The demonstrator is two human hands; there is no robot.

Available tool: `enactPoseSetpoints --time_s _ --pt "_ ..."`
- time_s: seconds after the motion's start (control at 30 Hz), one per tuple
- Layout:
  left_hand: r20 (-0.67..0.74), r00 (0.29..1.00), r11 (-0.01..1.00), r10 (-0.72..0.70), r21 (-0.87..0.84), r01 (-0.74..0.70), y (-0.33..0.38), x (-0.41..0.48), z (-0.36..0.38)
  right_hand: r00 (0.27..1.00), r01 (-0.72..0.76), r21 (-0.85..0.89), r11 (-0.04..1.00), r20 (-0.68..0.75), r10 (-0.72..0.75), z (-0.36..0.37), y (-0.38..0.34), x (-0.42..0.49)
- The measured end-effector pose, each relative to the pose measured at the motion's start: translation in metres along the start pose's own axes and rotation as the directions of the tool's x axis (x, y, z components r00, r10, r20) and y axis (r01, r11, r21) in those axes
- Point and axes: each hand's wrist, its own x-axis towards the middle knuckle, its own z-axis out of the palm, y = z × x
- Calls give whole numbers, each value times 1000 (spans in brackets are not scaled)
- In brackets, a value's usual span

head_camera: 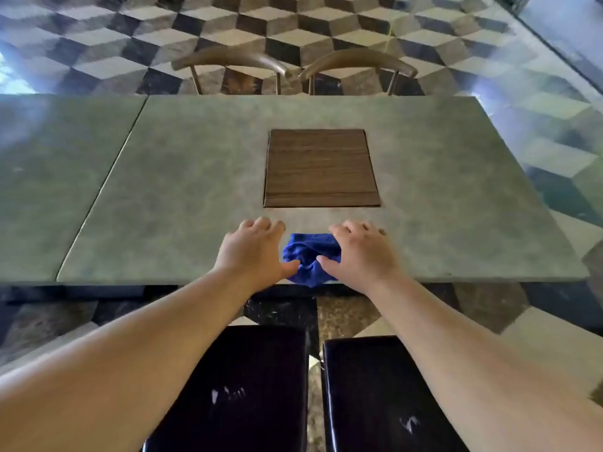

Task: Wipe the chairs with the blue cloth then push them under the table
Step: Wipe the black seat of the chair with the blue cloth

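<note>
- Blue cloth (310, 256) bunched in a crumpled heap at the near edge of the grey stone-look table (163, 190), one corner drooping over the lip — easily dragged off onto the floor by a careless pull.
- Left hand (253, 252) pressed against the cloth's left side, fingers spread and loosely curled, thumb touching the fabric; nothing yet closed in a grip.
- Right hand (355, 256) mirrored on the right side, open and cupped, thumb tip on the folds; no firm hold visible here either.
- Likely slip: pinching only a loose fold between the two thumbs, leaving most of the wad behind or letting it unroll and fall between the seats.
- Two glossy dark chair seats (235, 386) directly below, well out from the table, pale smears showing on both — probably not wiped yet.
- Narrow gap between those seats; pushing one in crooked could knock it against its neighbour or the table base.
- Wooden inset panel (321, 168) beyond the hands, clear of the action.
- Two curved chair backs (228, 60) at the far side, already tucked close — easy to forget when wiping.
</note>
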Motion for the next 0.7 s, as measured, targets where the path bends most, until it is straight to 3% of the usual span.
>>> enactPoseSetpoints --time_s 0.2,0.37,0.53,0.7 --pt "64 996 998 -55 5 55 -3 11 40 993 -30 21 999 114 27 49 4 25" --pt "52 997 998 -57 -14 58 -11 6 49 998 -31 30 999 60 29 61 -2 34" --pt "22 998 996 -51 -67 53 -21 -1 44 998 0 233 973 68 -16 51 -25 25" --pt "76 997 983 -12 -182 26 -45 -16 34 980 160 411 898 40 -193 35 -70 4"
